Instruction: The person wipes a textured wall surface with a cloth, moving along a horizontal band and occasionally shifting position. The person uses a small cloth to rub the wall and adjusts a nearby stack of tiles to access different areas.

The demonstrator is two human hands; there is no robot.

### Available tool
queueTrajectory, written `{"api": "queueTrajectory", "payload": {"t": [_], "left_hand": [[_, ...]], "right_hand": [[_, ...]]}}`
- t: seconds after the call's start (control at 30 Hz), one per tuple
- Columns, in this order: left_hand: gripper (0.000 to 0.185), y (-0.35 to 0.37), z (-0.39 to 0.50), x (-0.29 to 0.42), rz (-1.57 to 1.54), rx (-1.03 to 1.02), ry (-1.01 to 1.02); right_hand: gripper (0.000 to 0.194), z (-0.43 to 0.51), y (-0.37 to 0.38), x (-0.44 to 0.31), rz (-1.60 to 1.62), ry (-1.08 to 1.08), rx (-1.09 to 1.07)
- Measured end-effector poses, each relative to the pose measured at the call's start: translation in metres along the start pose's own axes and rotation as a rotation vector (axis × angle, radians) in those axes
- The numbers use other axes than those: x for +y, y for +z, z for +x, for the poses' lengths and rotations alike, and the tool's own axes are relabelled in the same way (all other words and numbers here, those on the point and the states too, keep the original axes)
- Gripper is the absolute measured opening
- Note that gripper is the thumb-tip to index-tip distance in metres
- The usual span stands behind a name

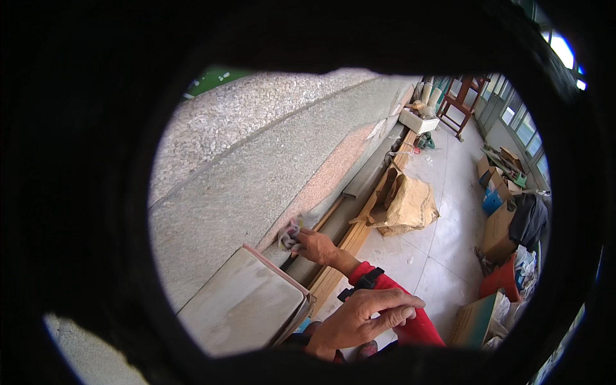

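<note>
My right hand (pixel 317 248) holds a crumpled multicoloured cloth rag (pixel 290 234), slightly blurred, against the lower edge of the wall (pixel 231 207) coated in grey pebbly texture, beside its pinkish band (pixel 332 168). A black strap circles the red sleeve behind that wrist. Nearer to me, my left hand (pixel 365 317) hangs over the right forearm, its index finger stretched out and a gap between finger and thumb; nothing shows in it. Left of the hands lies a pale, stained flat panel (pixel 240 298) with a pink edge.
Long wooden boards (pixel 344 255) run along the wall's foot, a torn brown paper sack (pixel 409 204) resting by them. Farther off stand a white foam box (pixel 417 121) and a wooden chair (pixel 460 103). Cardboard boxes (pixel 498 233) and an orange-red bucket (pixel 500 280) line the right side.
</note>
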State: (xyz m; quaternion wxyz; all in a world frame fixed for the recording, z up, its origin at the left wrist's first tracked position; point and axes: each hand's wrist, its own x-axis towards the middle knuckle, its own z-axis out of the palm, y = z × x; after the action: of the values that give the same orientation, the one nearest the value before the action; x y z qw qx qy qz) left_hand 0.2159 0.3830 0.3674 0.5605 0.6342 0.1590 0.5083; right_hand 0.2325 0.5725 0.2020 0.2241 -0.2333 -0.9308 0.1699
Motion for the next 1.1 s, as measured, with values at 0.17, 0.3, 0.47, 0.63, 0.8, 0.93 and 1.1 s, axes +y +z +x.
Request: {"api": "queueTrajectory", "payload": {"t": [0.17, 0.3, 0.47, 0.63, 0.8, 0.93, 1.1], "left_hand": [[0.025, 0.001, 0.0, 0.001, 0.033, 0.009, 0.011], [0.026, -0.001, -0.001, 0.003, 0.021, -0.005, -0.021], [0.026, -0.004, -0.004, 0.004, -0.025, -0.011, 0.015], [0.026, -0.005, -0.006, 0.005, -0.105, -0.001, 0.067], [0.024, -0.006, -0.005, 0.005, -0.08, -0.007, 0.037], [0.024, -0.004, -0.004, 0.004, -0.064, -0.007, 0.018], [0.024, -0.004, -0.003, 0.006, -0.026, -0.01, 0.035]], "right_hand": [[0.022, 0.017, -0.031, 0.026, 0.659, 0.548, 0.033], [0.037, 0.074, -0.124, -0.004, 1.101, 0.564, 0.62], [0.021, 0.101, -0.214, -0.077, 0.886, -0.172, 0.872], [0.027, 0.09, -0.145, -0.103, -0.027, -0.428, 0.599], [0.03, 0.02, -0.053, -0.04, -0.056, -0.121, 0.039], [0.024, -0.02, -0.009, 0.019, 0.237, 0.35, 0.011], [0.021, -0.001, -0.05, 0.045, 0.968, 0.55, 0.428]]}}
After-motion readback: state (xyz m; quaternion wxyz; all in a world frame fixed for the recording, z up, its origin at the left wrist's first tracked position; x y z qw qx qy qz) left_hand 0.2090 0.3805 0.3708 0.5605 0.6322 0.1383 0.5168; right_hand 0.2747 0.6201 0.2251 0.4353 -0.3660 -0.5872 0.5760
